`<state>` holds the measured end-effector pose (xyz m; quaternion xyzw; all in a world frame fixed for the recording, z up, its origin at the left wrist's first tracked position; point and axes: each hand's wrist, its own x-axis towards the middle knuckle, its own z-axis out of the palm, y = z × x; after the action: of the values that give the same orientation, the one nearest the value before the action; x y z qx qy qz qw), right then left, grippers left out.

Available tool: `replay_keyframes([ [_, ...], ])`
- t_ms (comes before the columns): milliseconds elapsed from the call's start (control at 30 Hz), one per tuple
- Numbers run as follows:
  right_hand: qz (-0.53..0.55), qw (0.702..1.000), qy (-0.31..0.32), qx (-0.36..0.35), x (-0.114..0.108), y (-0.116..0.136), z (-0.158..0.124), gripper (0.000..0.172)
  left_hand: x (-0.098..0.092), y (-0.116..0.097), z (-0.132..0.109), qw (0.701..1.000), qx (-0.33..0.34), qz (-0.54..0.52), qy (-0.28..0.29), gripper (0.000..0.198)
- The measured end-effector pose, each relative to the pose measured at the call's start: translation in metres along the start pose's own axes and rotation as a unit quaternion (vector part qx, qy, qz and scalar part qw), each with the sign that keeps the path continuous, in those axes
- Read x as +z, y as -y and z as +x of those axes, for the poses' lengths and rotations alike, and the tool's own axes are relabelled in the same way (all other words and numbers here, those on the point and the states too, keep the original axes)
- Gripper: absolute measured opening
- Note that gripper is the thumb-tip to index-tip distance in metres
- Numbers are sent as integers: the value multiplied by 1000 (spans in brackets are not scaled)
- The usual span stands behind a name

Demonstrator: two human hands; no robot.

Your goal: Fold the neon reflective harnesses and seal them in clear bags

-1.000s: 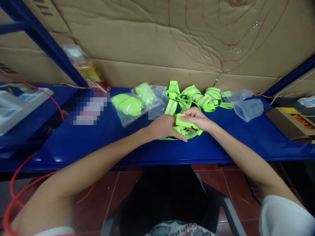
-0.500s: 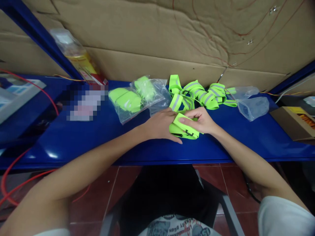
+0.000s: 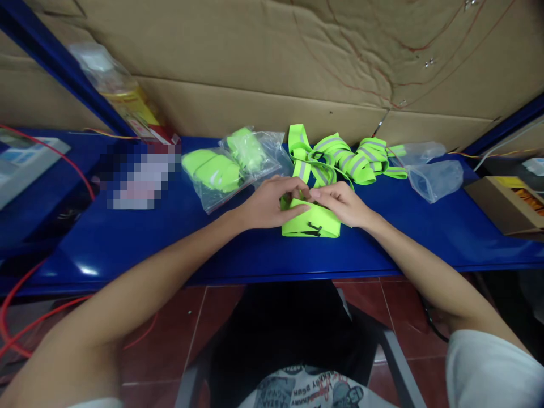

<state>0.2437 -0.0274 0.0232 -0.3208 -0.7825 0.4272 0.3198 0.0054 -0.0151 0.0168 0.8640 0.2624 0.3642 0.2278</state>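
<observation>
Near the front of the blue table, a neon yellow-green elastic strap (image 3: 312,222) with black markings is coiled into a loop standing on its edge. My left hand (image 3: 272,203) grips the loop's left side, thumb in front and fingers over the top. From the right, my right hand (image 3: 344,203) pinches the strap's upper edge, its fingertips close to those of the left. The fingers partly hide the inside of the loop. Just behind lie loose yellow-green straps (image 3: 335,156) with grey reflective stripes, in a tangled heap.
Clear plastic bags hold folded neon straps (image 3: 215,170) left of the heap. Crumpled clear bags (image 3: 436,178) lie at right, beside an open cardboard box (image 3: 508,204). A bottle (image 3: 123,93) stands at back left against the cardboard wall (image 3: 238,56). Red cables hang at left.
The folded strap has been turned into an upright loop. My left hand has moved from lying flat beside it to gripping it, and my right hand's fingers have come closer to the left's.
</observation>
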Motion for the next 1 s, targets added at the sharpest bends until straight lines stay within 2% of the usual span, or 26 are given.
replay_keyframes([
  [67, 7, 1000, 17, -1, -4, 1, 0, 46, -5, 3, 1, 997, -32, -65, 21, 21],
  [133, 9, 999, 36, -13, -6, 1, 1, 35, -11, 5, 2, 995, -47, -84, 34, 20],
  [267, -15, 996, 66, -55, -9, 2, 1, 42, -22, 6, 3, 998, -20, -52, 44, 16],
  [400, -24, 995, 97, -29, -11, 2, -2, 44, -21, 2, 1, 993, -2, -41, 109, 25],
  [467, -17, 995, 97, -9, -11, 0, -3, 47, -16, 1, 0, 994, 43, 12, 104, 26],
  [567, -9, 996, 91, -1, -10, -3, -2, 47, -9, 2, -2, 989, 100, 97, 59, 21],
  [700, 11, 995, 94, -13, -9, -4, 1, 39, -4, 1, -6, 989, 99, 91, 64, 22],
  [800, 24, 995, 94, -5, -12, -2, 2, 42, -4, -6, -9, 990, 82, 75, 85, 17],
  [833, 27, 995, 92, -1, -13, -1, 3, 45, -3, -8, -10, 990, 78, 76, 87, 19],
  [933, 31, 996, 85, 15, -18, 1, 3, 49, 2, -11, -12, 988, 76, 103, 88, 49],
  [1000, 30, 996, 73, 28, -22, 2, 3, 43, 6, -11, -13, 983, 89, 124, 103, 50],
])
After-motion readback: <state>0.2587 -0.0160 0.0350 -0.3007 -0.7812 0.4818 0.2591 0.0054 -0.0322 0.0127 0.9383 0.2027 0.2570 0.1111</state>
